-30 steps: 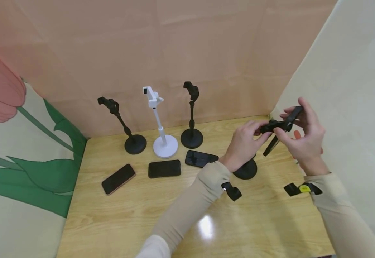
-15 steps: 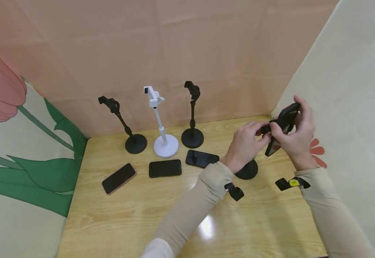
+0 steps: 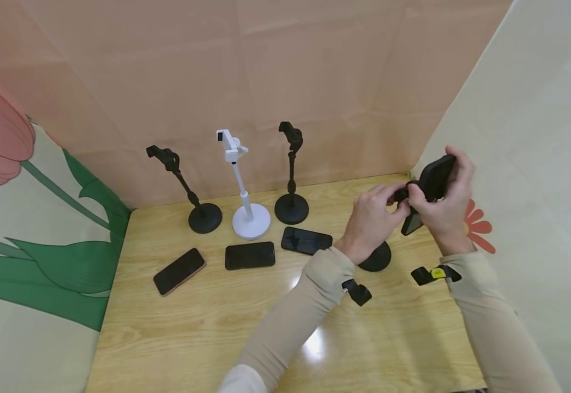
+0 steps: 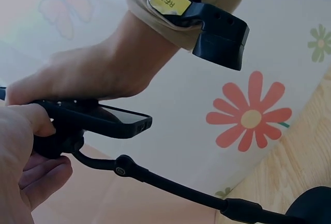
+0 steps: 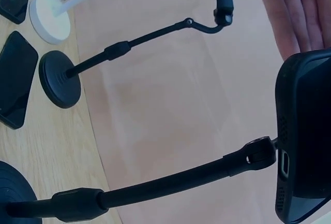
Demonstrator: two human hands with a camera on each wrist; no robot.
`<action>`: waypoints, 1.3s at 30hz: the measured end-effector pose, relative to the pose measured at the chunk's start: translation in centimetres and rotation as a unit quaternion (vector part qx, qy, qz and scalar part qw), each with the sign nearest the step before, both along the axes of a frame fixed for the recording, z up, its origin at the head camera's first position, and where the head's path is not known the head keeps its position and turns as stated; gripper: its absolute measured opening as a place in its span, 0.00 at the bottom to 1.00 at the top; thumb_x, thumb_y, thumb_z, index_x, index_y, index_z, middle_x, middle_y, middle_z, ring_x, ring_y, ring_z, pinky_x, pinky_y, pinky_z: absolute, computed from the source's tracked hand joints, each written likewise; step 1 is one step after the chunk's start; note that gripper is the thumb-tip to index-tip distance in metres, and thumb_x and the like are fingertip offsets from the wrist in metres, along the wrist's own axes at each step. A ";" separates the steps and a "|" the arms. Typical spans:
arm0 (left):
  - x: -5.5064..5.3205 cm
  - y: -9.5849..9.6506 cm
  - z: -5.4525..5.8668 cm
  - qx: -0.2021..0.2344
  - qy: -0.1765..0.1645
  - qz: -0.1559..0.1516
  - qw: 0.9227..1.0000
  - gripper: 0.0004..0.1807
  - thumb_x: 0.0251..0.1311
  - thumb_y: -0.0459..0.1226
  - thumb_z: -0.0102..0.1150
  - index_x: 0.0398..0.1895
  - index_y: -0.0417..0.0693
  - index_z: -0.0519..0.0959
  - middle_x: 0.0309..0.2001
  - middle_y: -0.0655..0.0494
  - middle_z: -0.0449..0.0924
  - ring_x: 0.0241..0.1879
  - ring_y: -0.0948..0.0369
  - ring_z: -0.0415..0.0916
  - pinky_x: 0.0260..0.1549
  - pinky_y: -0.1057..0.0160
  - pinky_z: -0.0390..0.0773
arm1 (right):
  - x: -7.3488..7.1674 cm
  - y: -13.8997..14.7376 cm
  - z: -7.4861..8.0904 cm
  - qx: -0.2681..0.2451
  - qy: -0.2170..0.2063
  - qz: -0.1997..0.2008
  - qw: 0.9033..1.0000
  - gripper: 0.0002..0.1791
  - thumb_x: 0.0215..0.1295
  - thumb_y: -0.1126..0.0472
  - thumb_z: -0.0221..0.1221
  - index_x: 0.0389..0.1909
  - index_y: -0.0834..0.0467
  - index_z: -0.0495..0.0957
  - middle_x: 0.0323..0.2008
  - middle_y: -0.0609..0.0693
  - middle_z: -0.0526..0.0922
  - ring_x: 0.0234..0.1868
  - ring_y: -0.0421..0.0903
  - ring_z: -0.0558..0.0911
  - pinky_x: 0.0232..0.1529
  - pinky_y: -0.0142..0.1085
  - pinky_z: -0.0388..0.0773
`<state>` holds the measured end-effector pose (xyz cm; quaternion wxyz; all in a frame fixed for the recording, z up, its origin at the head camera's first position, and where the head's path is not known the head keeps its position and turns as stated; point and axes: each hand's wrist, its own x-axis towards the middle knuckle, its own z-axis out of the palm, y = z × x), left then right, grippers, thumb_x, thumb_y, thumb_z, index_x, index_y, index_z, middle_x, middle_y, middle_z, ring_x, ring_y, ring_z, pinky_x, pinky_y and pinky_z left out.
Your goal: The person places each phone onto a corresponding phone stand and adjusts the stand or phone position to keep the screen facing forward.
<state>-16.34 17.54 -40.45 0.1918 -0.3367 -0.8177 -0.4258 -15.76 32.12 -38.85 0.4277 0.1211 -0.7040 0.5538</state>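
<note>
Over the right part of the table, my right hand [image 3: 444,213] grips a black smartphone [image 3: 434,177], thumb on its near side. My left hand [image 3: 371,221] pinches the dark clamp head of a black phone stand, just left of the phone. In the left wrist view, the phone [image 4: 103,121] lies against that clamp, and the stand's jointed arm [image 4: 170,185] runs down to the right. Its round base [image 3: 377,257] stands on the table, partly behind my left wrist. The right wrist view has the phone's port end [image 5: 284,164] beside the stem top. Fingers hide how the clamp meets the phone.
Two black phone stands [image 3: 205,218] [image 3: 292,209] and a white one [image 3: 251,222] line the table's back. Three phones [image 3: 179,271] [image 3: 250,256] [image 3: 306,240] lie flat before them. A pinkish backdrop [image 3: 314,82] rises behind, and a pale patterned sheet [image 3: 526,164] on the right.
The phone has turned from nearly edge-on to showing more of its broad face. My right hand has shifted left, nearer my left hand, which stays almost in place.
</note>
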 end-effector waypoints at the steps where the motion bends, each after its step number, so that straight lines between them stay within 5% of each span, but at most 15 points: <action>1: 0.0 0.0 0.0 -0.001 0.001 0.001 1.000 0.15 0.68 0.39 0.66 0.54 0.43 0.86 0.40 0.57 0.86 0.39 0.68 0.79 0.40 0.84 0.71 | 0.0 0.0 0.0 0.003 -0.001 -0.005 1.000 0.45 0.49 0.56 0.71 0.69 0.65 0.67 0.42 0.41 0.73 0.42 0.39 0.71 0.44 0.28 0.66; 11: 0.5 0.0 -0.2 0.002 -0.004 -0.003 1.000 0.16 0.68 0.38 0.66 0.56 0.42 0.85 0.44 0.55 0.87 0.40 0.68 0.81 0.43 0.85 0.73 | 0.2 0.8 -0.7 0.040 -0.030 -0.039 0.998 0.45 0.51 0.53 0.71 0.71 0.59 0.65 0.45 0.37 0.73 0.45 0.38 0.71 0.46 0.27 0.66; 20: 0.4 -0.1 -0.2 0.026 -0.031 -0.017 0.999 0.17 0.68 0.37 0.65 0.58 0.41 0.84 0.47 0.53 0.87 0.42 0.67 0.82 0.45 0.85 0.73 | -0.5 1.1 -1.1 0.058 -0.014 -0.077 0.995 0.50 0.47 0.42 0.72 0.69 0.60 0.66 0.57 0.39 0.70 0.53 0.39 0.69 0.57 0.30 0.64; 32: 0.3 -0.3 -0.4 0.048 -0.043 -0.044 0.997 0.18 0.70 0.37 0.65 0.60 0.40 0.83 0.50 0.52 0.87 0.43 0.69 0.84 0.47 0.84 0.75 | -0.4 0.9 -1.1 0.070 -0.019 -0.089 0.993 0.49 0.49 0.41 0.72 0.69 0.59 0.65 0.61 0.38 0.69 0.56 0.39 0.68 0.61 0.32 0.64; 39: 0.4 -0.2 -0.3 0.051 -0.044 -0.041 0.997 0.18 0.70 0.37 0.65 0.60 0.40 0.83 0.50 0.52 0.86 0.43 0.69 0.84 0.47 0.84 0.75 | -0.6 1.8 -1.7 0.065 -0.062 -0.083 0.992 0.47 0.53 0.48 0.73 0.72 0.53 0.62 0.61 0.37 0.67 0.55 0.39 0.68 0.58 0.31 0.62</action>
